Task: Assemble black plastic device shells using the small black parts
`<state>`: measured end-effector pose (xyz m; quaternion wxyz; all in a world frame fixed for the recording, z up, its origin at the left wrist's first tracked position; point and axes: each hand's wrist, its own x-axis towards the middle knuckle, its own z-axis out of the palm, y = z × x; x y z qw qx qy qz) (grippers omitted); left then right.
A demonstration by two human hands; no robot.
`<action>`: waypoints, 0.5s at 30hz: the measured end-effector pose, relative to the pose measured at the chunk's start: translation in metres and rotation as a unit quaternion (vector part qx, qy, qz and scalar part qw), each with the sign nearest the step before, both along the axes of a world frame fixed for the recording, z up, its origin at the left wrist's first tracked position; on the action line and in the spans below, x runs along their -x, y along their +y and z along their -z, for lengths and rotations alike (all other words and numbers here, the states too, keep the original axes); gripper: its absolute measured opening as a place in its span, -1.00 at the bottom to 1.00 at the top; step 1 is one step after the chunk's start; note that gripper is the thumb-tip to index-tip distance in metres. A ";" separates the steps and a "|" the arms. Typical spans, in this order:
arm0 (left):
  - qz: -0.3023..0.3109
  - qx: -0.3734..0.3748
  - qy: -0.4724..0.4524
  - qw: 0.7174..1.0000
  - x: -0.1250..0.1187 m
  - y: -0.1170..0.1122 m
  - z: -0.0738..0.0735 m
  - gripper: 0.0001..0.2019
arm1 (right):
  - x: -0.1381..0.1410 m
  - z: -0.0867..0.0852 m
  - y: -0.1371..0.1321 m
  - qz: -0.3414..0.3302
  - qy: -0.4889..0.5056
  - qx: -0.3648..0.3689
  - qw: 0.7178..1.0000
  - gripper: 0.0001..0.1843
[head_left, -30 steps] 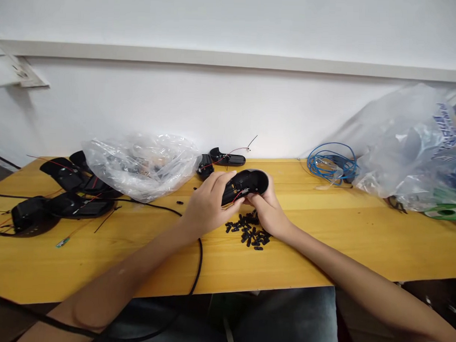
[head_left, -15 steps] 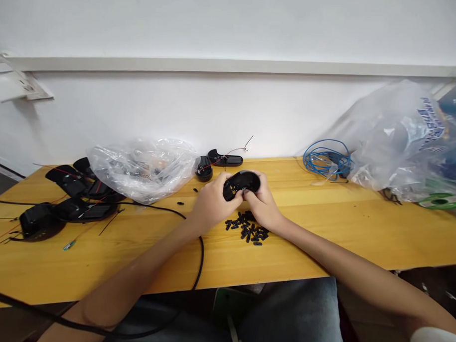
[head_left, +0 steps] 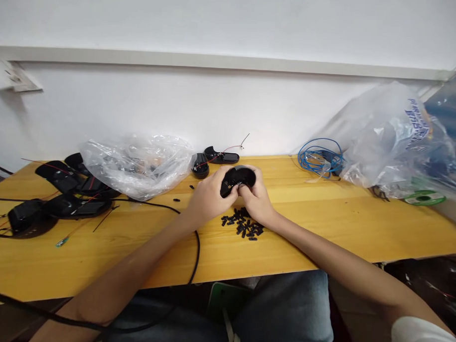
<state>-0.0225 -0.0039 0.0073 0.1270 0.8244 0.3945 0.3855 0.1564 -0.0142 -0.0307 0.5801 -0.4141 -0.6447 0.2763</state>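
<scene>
Between my two hands, above the wooden table, is a black curved plastic shell (head_left: 245, 177) with its hollow side facing me. My left hand (head_left: 210, 198) is wrapped round its left side, thumb near the lower rim. On the right edge, my right hand (head_left: 259, 201) grips the shell, with its thumb pressed inside by the lower rim. Whatever lies under the thumb tips is too small to make out. Just below the hands, a loose pile of small black plastic pieces (head_left: 244, 225) lies on the table, partly covered by my right hand.
Several black shells with wires (head_left: 77, 205) lie at the left, beside a clear plastic bag (head_left: 138, 168). Two more black parts (head_left: 228, 157) rest by the wall. Coiled blue wire (head_left: 320, 159) and a large plastic bag (head_left: 389, 141) sit at the right. A black cable (head_left: 198, 255) crosses the table.
The whole view has shifted slightly, so everything appears a little further left. My hands still hold the shell, and its hollow is turned slightly differently.
</scene>
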 end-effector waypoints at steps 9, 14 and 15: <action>0.005 -0.121 0.089 0.989 0.018 0.001 0.010 -0.36 | -0.010 -0.008 -0.010 -0.144 0.015 0.054 0.988 -0.29; 0.005 -0.167 0.123 0.978 0.021 0.006 0.016 -0.41 | -0.013 0.000 -0.010 -0.152 -0.007 0.038 0.988 -0.33; 0.005 -0.174 0.131 0.976 0.022 0.006 0.016 -0.43 | -0.014 0.001 -0.010 -0.152 -0.008 0.038 0.988 -0.33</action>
